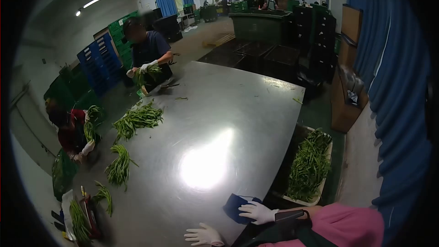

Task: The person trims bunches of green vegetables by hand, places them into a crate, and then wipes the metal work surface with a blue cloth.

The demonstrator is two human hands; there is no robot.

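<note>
My left hand (203, 236), in a white glove, is at the metal table's near edge, fingers spread and holding nothing. To its right, my right hand (258, 212), also gloved, lies flat with fingers apart on a dark blue folded cloth (234, 208). Bunches of long green vegetables lie on the left of the table (183, 132): a large pile (139, 120), a bunch (119, 167), a small one (104, 197) and one (78, 224) beside a red-and-silver tool (90, 215).
Two people across the table hold green bunches (148, 74) (90, 126) in gloved hands. A crate of greens (308, 167) stands at the table's right side. Blue curtains (398, 87) and cardboard boxes (350, 98) are on the right, green bins (258, 26) behind.
</note>
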